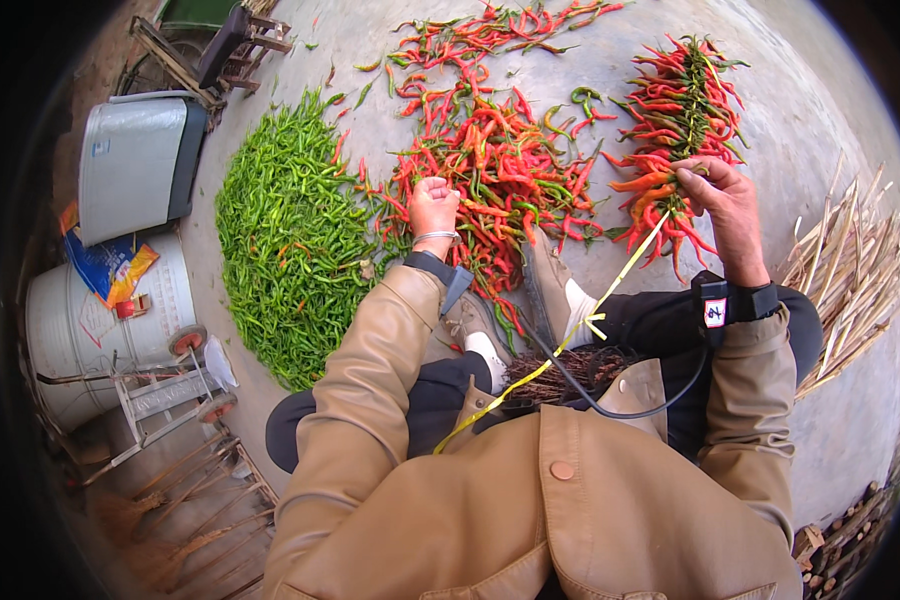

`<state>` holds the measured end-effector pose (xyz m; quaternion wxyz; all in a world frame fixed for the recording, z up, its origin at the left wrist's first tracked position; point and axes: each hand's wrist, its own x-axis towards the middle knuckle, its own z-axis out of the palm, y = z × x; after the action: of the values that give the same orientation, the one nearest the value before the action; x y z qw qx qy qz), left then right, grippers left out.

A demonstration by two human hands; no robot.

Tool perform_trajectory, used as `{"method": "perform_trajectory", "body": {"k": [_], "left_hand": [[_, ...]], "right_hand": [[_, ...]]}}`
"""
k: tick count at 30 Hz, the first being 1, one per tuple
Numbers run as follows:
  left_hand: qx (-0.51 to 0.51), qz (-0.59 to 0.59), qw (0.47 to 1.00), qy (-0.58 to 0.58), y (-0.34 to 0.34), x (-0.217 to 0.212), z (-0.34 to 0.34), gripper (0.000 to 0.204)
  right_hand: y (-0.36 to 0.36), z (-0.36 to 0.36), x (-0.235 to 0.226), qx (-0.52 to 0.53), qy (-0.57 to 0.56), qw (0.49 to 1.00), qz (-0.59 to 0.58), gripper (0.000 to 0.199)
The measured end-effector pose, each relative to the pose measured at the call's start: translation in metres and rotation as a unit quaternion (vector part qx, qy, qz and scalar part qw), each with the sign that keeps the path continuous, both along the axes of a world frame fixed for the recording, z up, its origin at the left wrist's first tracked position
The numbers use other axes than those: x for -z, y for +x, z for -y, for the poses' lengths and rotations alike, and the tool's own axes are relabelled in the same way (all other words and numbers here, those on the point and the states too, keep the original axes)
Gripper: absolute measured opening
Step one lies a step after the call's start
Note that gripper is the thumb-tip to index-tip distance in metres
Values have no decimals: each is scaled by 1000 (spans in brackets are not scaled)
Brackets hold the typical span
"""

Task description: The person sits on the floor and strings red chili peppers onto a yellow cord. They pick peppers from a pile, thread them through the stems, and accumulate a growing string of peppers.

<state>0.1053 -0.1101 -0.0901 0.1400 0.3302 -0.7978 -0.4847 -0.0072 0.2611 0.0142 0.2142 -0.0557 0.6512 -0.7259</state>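
Observation:
A bunch of orange-red chili peppers (646,183) points left out of my right hand (718,205), which pinches them by the stems. It is at the near end of a long string of red chili peppers (685,110), whose green stems line the middle. A yellow cord (628,268) runs from that string down across my lap. My left hand (434,212), with a bracelet at the wrist, is over the left side of a loose heap of red chili peppers (510,150). Its fingers are curled closed; whatever they hold is hidden.
Left of the red heap spreads a big pile of green chili peppers (288,240). My shoes (548,280) rest at the heap's near edge. Dry stalks (850,280) lie at the right. Along the left are a grey bin (130,160), a white drum (100,330) and a hand cart (165,400).

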Motion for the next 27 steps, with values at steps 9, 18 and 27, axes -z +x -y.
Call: {"method": "perform_trajectory", "body": {"k": [9, 18, 27], "left_hand": [[-16, -20, 999, 18, -19, -8, -5, 30], [-117, -82, 955, 259, -25, -12, -23, 29], [-126, -104, 945, 285, -34, -12, -21, 24]], "right_hand": [[1, 0, 3, -1, -6, 1000, 1, 12], [1, 5, 6, -18, 8, 1000, 6, 11], [2, 7, 4, -20, 5, 1000, 10, 11]]}}
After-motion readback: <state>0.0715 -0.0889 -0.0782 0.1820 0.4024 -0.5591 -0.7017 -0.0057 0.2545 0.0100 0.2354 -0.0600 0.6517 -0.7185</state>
